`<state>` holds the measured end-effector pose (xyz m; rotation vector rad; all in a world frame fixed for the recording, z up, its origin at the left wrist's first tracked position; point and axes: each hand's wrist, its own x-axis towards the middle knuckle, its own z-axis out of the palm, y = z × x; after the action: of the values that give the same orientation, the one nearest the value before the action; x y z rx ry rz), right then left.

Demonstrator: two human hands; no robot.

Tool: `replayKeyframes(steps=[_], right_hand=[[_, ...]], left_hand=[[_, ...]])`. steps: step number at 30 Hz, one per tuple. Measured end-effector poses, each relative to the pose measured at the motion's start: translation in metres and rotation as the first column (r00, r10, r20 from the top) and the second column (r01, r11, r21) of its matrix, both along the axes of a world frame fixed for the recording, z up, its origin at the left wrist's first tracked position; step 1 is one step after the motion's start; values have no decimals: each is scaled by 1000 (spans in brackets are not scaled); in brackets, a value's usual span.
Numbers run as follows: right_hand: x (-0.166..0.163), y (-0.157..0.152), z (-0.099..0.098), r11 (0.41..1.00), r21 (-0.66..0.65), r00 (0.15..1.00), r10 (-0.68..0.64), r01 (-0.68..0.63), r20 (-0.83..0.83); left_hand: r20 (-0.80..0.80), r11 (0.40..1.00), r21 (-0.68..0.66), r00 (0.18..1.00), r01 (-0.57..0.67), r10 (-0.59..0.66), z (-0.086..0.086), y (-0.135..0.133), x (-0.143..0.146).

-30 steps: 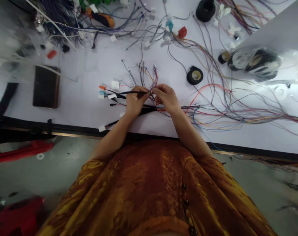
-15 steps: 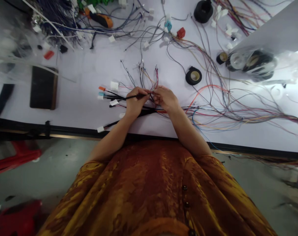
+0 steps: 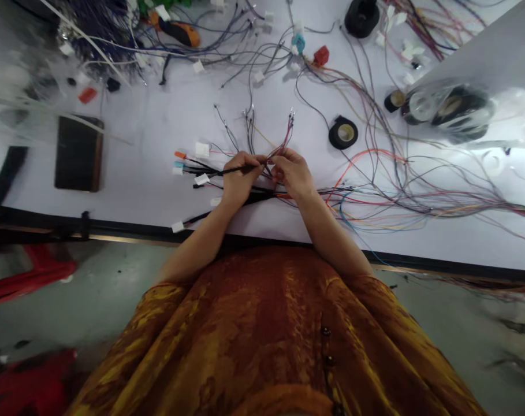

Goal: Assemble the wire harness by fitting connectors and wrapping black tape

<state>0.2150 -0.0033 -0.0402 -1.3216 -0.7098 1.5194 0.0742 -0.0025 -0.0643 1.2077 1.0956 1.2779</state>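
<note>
My left hand (image 3: 238, 180) is closed around a black sleeved cable (image 3: 227, 170) and a bunch of thin coloured wires (image 3: 250, 130) that fan up from between the two hands, bare metal ends upward. My right hand (image 3: 293, 173) pinches a few reddish wires (image 3: 283, 137) of that bunch and holds them leaning to the right, apart from the others. Both hands rest on the white table (image 3: 149, 144) near its front edge. Small white, orange and blue connectors (image 3: 188, 159) lie just left of my left hand.
A black tape roll (image 3: 343, 133) lies right of the hands. Long coloured wires (image 3: 418, 196) trail off to the right. A dark flat block (image 3: 79, 153) sits at the left. Red and blue connectors (image 3: 309, 51), another tape roll (image 3: 361, 17) and bagged rolls (image 3: 448, 110) lie farther back.
My right hand has drawn the reddish wires away from the bunch, so their tips now lean to the right. My left hand has kept its grip in place.
</note>
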Motion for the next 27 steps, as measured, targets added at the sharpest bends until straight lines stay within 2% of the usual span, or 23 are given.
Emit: replayKeyframes(steps=[5,8,15,18,23,27], right_hand=[[0,-2,-5,999,19,999,-35,35,-4],[0,-3,-5,998,53,999,-37,39,-23],[9,1,-9,968,199,987,158,-153,-8],[9,3,-10,958,235,986,166,-163,5],[5,5,-16,982,171,997,79,-76,-6],[6,7,-20,987,137,997,82,-81,-1]], left_hand=[[5,998,61,1000,15,-15,-4,1,0],[-11,999,54,1000,3,-2,-6,1,0],[-75,999,39,997,36,-33,-10,6,-5],[-100,997,12,992,82,-80,-12,10,-8],[-107,998,19,992,64,-61,-16,12,-9],[-99,997,48,993,66,-61,-20,12,-9]])
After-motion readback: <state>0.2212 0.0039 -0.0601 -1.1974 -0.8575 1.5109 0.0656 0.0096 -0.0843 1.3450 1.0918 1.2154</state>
